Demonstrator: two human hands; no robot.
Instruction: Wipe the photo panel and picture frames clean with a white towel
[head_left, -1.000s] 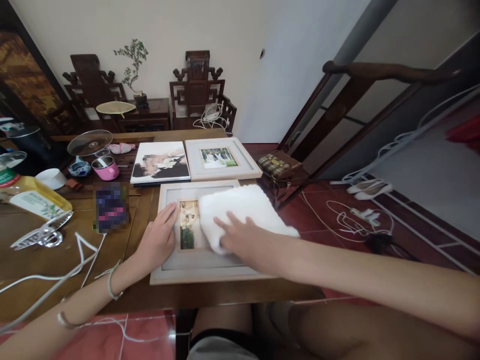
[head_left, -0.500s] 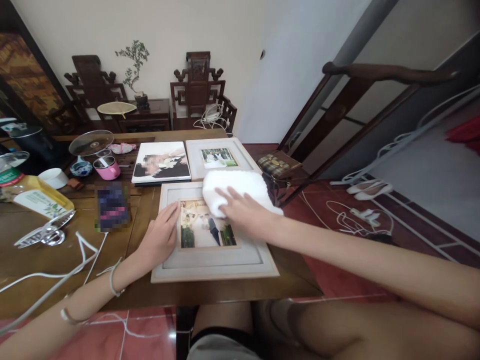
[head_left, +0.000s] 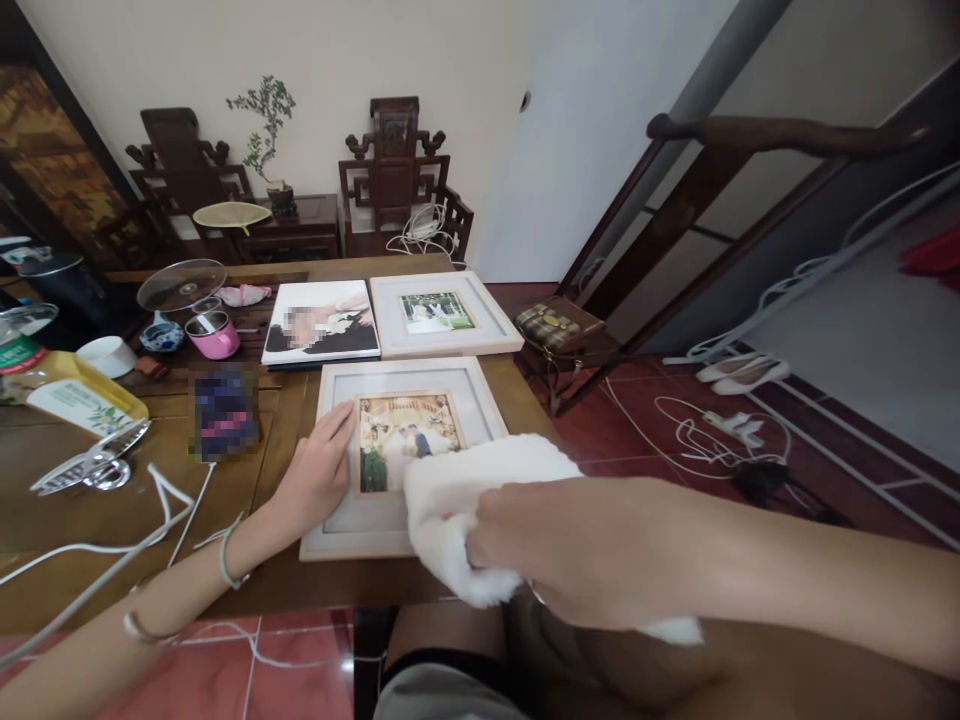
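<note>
A light wooden picture frame (head_left: 480, 400) with a wedding photo (head_left: 390, 430) lies flat on the table in front of me. My left hand (head_left: 319, 475) rests on its left side, fingers stretched out over the border. My right hand (head_left: 555, 545) is closed around a fluffy white cloth (head_left: 465, 490), its fingers partly hidden by the cloth. That cloth covers the frame's lower right corner and hangs past the near table edge. Behind lie a second framed photo (head_left: 491, 312) and a white-edged photo album or panel (head_left: 341, 300).
Left on the table (head_left: 285, 590) are a bottle of yellow liquid (head_left: 82, 395), a silver hair claw clip (head_left: 97, 460), a pink mug (head_left: 214, 335), a blurred dark item (head_left: 223, 412) and white cables (head_left: 75, 550). A wooden chair (head_left: 697, 200) with a plaid bag (head_left: 551, 325) stands right.
My right hand has pulled the white cloth from the frame's upper right toward me, to its lower right corner and over the table edge. My left hand has stayed on the frame.
</note>
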